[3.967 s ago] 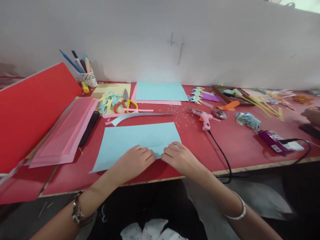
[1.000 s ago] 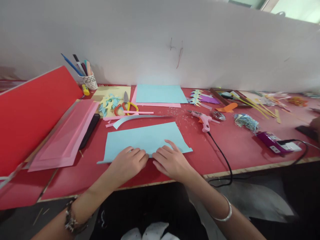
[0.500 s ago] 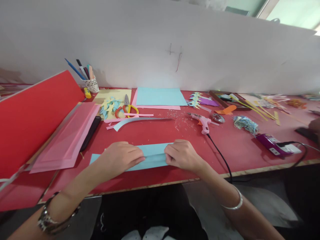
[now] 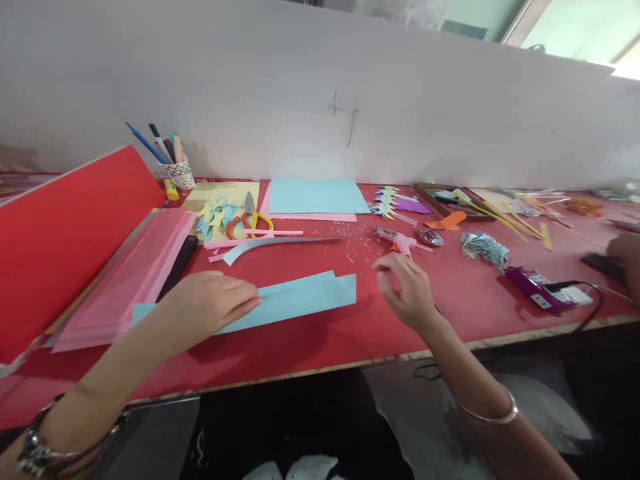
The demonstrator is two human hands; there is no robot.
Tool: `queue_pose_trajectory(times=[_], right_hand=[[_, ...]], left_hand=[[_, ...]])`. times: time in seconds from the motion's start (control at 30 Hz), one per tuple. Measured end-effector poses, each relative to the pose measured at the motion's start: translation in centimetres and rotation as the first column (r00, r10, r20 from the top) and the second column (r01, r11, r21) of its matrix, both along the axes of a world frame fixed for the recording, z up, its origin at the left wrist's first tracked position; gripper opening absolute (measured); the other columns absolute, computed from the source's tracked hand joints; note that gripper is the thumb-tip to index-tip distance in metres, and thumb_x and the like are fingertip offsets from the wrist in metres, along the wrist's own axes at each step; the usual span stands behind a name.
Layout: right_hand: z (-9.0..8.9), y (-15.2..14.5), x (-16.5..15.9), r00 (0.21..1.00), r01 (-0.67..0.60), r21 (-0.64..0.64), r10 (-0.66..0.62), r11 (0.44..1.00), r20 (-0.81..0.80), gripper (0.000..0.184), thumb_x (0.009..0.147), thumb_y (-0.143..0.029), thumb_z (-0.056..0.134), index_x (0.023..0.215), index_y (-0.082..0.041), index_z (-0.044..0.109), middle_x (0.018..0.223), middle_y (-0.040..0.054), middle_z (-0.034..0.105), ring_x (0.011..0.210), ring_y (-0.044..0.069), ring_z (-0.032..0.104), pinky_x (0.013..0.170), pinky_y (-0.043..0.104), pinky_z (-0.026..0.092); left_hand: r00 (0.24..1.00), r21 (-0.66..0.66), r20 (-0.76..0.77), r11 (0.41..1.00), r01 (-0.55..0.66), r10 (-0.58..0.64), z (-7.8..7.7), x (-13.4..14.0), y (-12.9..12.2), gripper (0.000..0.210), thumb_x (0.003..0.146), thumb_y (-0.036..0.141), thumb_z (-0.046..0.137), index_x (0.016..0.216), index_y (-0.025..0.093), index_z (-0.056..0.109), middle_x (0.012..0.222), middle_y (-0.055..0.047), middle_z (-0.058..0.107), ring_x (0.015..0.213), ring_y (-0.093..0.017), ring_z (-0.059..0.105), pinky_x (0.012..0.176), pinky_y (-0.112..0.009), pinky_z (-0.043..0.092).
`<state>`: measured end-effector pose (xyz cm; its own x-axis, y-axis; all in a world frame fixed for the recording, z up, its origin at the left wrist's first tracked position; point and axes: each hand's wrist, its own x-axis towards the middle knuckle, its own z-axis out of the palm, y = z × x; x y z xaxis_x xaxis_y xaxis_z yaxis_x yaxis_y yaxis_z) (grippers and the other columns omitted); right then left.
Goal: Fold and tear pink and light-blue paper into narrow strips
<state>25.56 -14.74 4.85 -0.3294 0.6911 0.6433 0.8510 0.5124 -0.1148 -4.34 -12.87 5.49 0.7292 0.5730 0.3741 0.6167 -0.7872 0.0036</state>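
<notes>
A folded strip of light-blue paper (image 4: 305, 297) lies at a slant near the front of the red table, its two layers slightly offset at the right end. My left hand (image 4: 213, 300) grips it left of its middle, thumb and fingers closed on the paper; the far left end pokes out behind my wrist. Away from the strip, to its right, hovers my right hand (image 4: 406, 290) with nothing in it, fingers loosely bent and thumb apart. Just beyond that hand is a pink glue gun (image 4: 397, 239), its handle partly covered by my fingers.
Pink sheets (image 4: 125, 273) and a red board (image 4: 75, 247) stand at left. Farther back are scissors (image 4: 254, 217), paper strips (image 4: 275, 241), blue sheets (image 4: 317, 195) and a pen cup (image 4: 179, 175). A purple power strip (image 4: 537, 288) and another person's hand (image 4: 625, 257) are at right.
My right hand has let go of the blue paper and moved right, toward the glue gun. My left hand has shifted left with the strip, which now tilts up at its right end.
</notes>
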Motion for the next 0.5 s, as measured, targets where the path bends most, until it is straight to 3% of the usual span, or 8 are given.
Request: queue_pose_trajectory(times=[0.07, 0.13, 0.3, 0.5], right_hand=[[0.4, -0.2, -2.0, 0.986, -0.151, -0.056, 0.155, 0.987, 0.056, 0.018, 0.083, -0.026, 0.037, 0.088, -0.017, 0.052, 0.083, 0.0067, 0.061, 0.079, 0.017, 0.054, 0.072, 0.029, 0.038], [0.3, -0.1, -3.9, 0.956, -0.240, -0.153, 0.261, 0.959, 0.137, 0.018, 0.085, -0.027, 0.039, 0.091, -0.018, 0.052, 0.089, 0.0059, 0.062, 0.081, 0.017, 0.054, 0.077, 0.030, 0.036], [-0.5, 0.5, -6.6, 0.928, -0.212, -0.266, 0.279, 0.940, 0.248, 0.025, 0.089, -0.022, 0.035, 0.074, -0.016, 0.054, 0.065, 0.0007, 0.060, 0.057, 0.012, 0.051, 0.057, 0.025, 0.030], [0.0, 1.1, -6.7, 0.916, -0.293, -0.220, 0.339, 0.931, 0.213, 0.031, 0.091, -0.025, 0.032, 0.069, -0.016, 0.053, 0.061, -0.0007, 0.059, 0.054, 0.009, 0.049, 0.057, 0.024, 0.029]], left_hand=[[0.996, 0.103, -0.066, 0.993, 0.062, -0.056, 0.2, 0.8, -0.2, 0.049, 0.092, 0.032, 0.018, 0.064, 0.019, 0.056, 0.056, 0.001, 0.060, 0.052, -0.012, 0.051, 0.052, -0.026, 0.032], [0.989, 0.168, -0.122, 0.980, 0.104, -0.084, 0.3, 1.7, -0.4, 0.047, 0.092, 0.027, 0.019, 0.063, 0.019, 0.054, 0.053, 0.001, 0.057, 0.048, -0.011, 0.049, 0.050, -0.027, 0.029], [0.969, 0.318, -0.214, 0.929, 0.190, -0.125, 0.3, 3.6, -0.4, 0.034, 0.087, 0.011, 0.028, 0.061, 0.019, 0.048, 0.049, 0.002, 0.050, 0.043, -0.012, 0.042, 0.047, -0.028, 0.026], [0.971, 0.429, -0.182, 0.876, 0.220, -0.154, 0.2, 4.6, 0.6, 0.030, 0.083, 0.007, 0.029, 0.059, 0.018, 0.044, 0.048, 0.003, 0.046, 0.042, -0.012, 0.041, 0.045, -0.026, 0.028]])
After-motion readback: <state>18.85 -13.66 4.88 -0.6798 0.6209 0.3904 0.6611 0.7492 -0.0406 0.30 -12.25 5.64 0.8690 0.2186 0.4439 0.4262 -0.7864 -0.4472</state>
